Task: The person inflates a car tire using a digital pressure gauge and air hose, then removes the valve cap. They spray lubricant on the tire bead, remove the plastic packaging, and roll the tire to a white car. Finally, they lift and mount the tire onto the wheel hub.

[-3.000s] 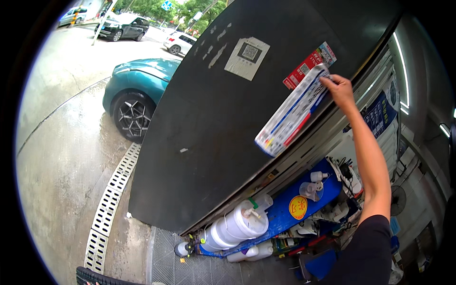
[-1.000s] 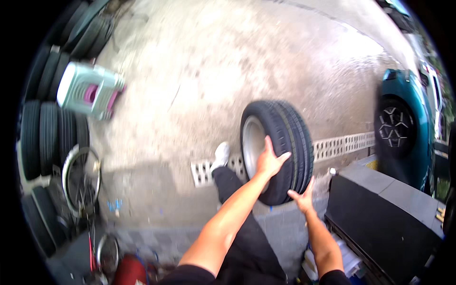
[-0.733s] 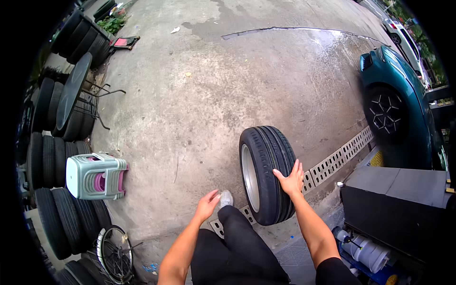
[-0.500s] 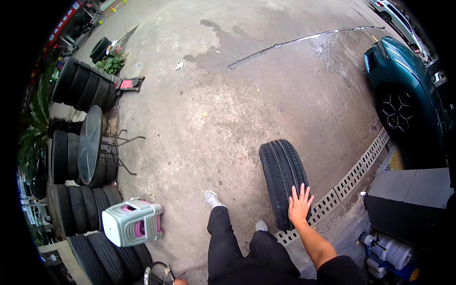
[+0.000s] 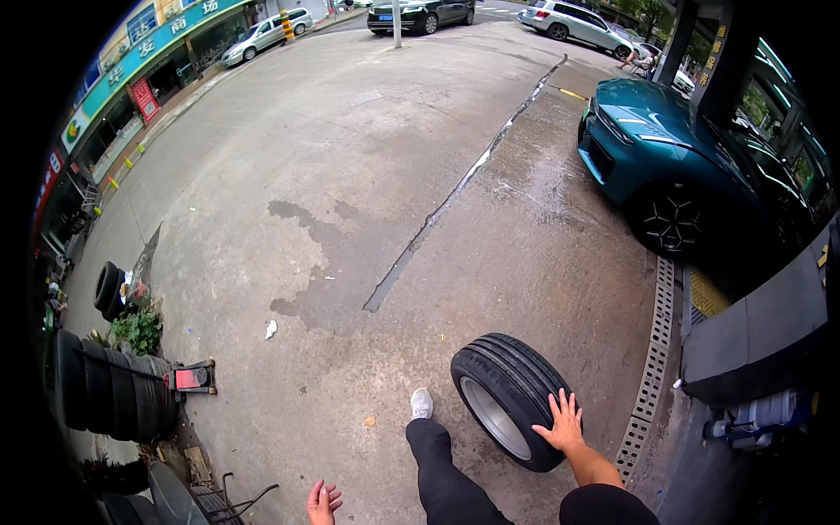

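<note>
While my right hand [image 5: 563,423] lies spread, unclenched, on the wheel [image 5: 506,395], left hand [image 5: 323,504] empty, that wheel stands tilted beside my leg [image 5: 444,464]; judged step: guiding its roll, next needing even palm pressure

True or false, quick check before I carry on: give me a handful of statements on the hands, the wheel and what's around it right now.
1. The right hand is touching the wheel. True.
2. Both hands are on the wheel. False: the left hand is apart from it, near the lower edge of the picture.
3. The wheel lies flat on its side. False: it stands on its tread.
4. The slotted drain cover is to the right of the wheel in the picture. True.
5. The nearest car is white. False: it is teal.
</note>
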A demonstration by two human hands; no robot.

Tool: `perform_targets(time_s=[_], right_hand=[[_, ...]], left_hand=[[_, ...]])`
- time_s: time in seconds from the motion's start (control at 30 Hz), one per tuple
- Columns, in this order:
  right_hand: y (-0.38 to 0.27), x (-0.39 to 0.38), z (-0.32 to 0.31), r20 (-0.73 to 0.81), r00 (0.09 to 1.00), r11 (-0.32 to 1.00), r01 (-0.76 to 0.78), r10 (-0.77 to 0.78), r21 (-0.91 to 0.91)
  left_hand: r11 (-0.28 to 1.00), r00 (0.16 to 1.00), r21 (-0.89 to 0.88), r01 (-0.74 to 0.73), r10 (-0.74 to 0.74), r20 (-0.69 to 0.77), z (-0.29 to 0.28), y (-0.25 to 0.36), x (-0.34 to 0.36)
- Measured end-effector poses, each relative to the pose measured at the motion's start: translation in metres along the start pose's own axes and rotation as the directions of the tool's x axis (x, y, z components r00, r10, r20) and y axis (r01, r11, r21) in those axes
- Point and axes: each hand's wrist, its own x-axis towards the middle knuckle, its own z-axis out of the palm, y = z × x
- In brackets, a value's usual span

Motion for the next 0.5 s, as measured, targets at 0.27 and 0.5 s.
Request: perform_targets(time_s=[0.27, 0.5], right_hand=[[-0.246, 0.294, -0.038, 0.031, 0.988, 0.987, -0.151, 0.153, -0.053], [-0.319, 0.42, -0.069, -0.019, 0.976, 0.975, -0.217, 0.218, 0.048]], left_hand=[[0.592, 0.84, 0.805, -0.013, -0.43, 0.33, -0.045, 0.075, 0.226], [0.404, 0.825, 0.887, 0.225, -0.563, 0.047, 0.026, 0.221, 0.438]])
